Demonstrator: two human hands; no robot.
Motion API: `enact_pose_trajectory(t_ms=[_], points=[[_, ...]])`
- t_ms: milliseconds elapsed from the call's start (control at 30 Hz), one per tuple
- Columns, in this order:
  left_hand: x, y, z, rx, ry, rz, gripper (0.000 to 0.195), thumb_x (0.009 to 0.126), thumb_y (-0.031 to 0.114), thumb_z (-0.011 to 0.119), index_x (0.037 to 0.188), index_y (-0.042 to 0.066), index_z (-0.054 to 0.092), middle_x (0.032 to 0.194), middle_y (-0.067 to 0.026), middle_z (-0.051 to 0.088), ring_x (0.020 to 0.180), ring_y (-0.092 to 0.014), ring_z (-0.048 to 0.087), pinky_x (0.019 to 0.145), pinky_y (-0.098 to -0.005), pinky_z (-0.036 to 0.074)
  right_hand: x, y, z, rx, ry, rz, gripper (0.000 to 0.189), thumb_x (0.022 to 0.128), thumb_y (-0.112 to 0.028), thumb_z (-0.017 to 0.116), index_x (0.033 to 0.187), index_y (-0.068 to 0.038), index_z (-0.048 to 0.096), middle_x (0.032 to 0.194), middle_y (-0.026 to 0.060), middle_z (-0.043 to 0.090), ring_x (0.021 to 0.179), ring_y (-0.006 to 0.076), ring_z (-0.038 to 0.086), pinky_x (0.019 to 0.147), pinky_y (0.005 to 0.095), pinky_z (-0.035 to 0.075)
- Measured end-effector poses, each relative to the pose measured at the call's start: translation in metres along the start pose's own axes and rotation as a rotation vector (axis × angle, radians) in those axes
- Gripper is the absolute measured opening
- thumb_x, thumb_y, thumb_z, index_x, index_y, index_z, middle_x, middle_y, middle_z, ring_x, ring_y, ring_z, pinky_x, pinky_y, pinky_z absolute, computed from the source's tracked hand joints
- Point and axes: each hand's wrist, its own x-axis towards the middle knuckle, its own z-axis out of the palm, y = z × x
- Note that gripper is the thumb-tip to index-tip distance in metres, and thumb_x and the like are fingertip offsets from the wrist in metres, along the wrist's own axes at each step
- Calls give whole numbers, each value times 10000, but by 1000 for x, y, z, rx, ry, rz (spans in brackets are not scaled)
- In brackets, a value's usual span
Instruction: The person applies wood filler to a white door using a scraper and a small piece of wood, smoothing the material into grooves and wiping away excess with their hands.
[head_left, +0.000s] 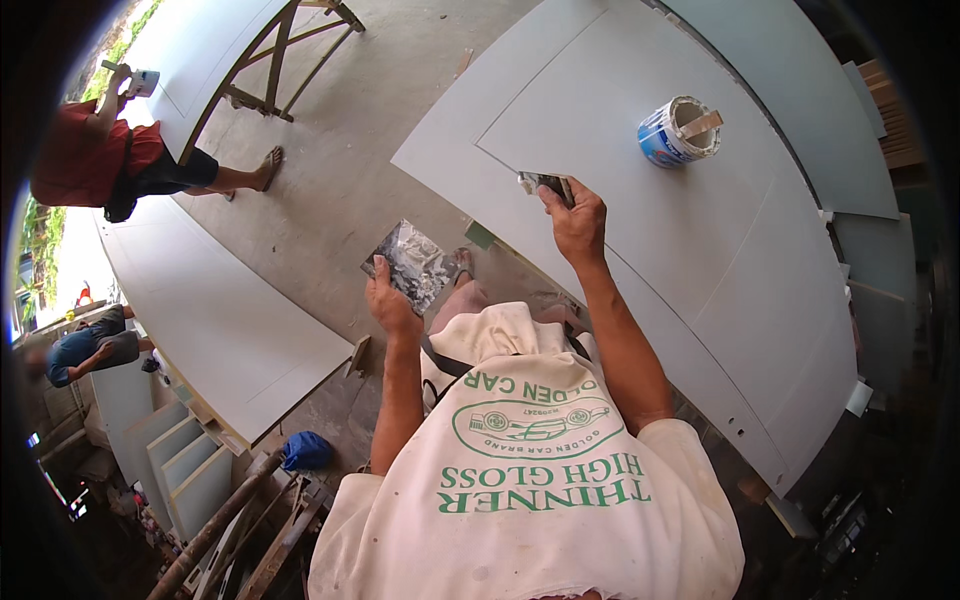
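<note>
My left hand (394, 304) holds a flat square plate (412, 262) smeared with white filler paste, over the concrete floor beside a large panel. In my right hand (580, 221) is a small flat metal scraper (546, 186) with white paste on its left end. That scraper is above the pale grey panel (675, 247), near a thin groove in its surface; whether it touches the panel, I cannot tell. Farther up on the same panel stands a blue and white plastic bucket (666, 139), its rim coated with paste and a wooden stick (701, 124) leaning in it.
A second long panel (225, 300) lies at the left. Upper left, a person in red (90, 154) holds a bucket beside another panel on a wooden trestle (277, 67). Another person (94, 345) is farther off. Wooden poles and a blue bag (306, 451) lie lower left.
</note>
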Motion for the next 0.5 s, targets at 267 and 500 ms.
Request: enact_pose_trajectory(t_ms=[267, 500], points=[[93, 64, -37, 72, -31, -8, 272, 1069, 273, 568, 1092, 25, 677, 986, -37, 709, 838, -148, 692, 750, -305, 574, 43, 4, 97, -707, 74, -415, 131, 898, -81, 656, 1004, -37, 720, 1008, 113, 736, 956, 307, 683, 818, 415, 561], [132, 80, -54, 65, 4, -7, 305, 1070, 278, 561, 1111, -6, 666, 990, -52, 700, 831, -149, 684, 748, -307, 568, 43, 12, 135, -1016, 41, -566, 168, 793, -25, 643, 954, -35, 692, 960, 79, 707, 916, 277, 652, 793, 408, 545]])
